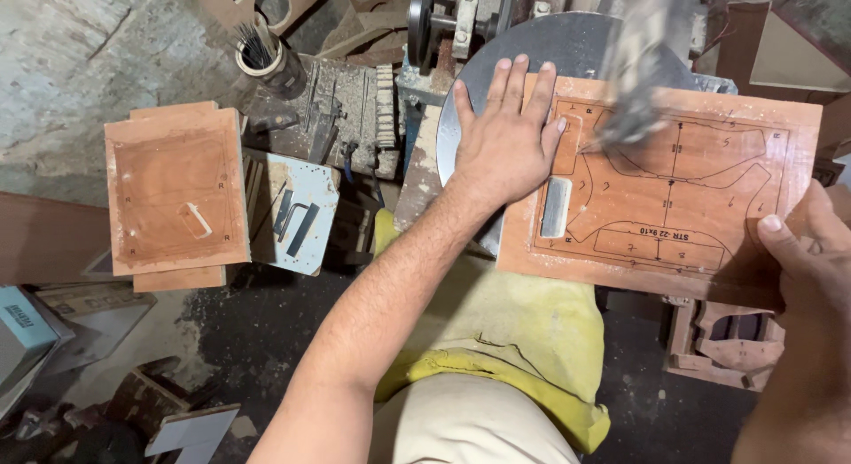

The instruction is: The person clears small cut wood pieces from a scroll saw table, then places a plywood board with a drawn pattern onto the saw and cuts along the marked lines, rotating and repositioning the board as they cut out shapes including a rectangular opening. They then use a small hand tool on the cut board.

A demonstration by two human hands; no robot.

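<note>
A reddish-brown wooden board (674,251) with drawn pattern outlines and two rectangular cut-outs lies on a round metal machine table (567,43). My left hand (505,136) presses flat on the board's left edge, fingers spread. My right hand (802,256) grips the board's right edge, thumb on top. A blurred saw blade and its guide (643,65) come down onto the board's upper middle, at a drawn line.
A stack of similar boards (173,194) sits at the left, beside a pale blue piece with slots (297,216). A cup of thin rods (261,52) stands at the back. Cut wooden shapes (722,344) lie at lower right. My yellow-covered lap (505,331) is below.
</note>
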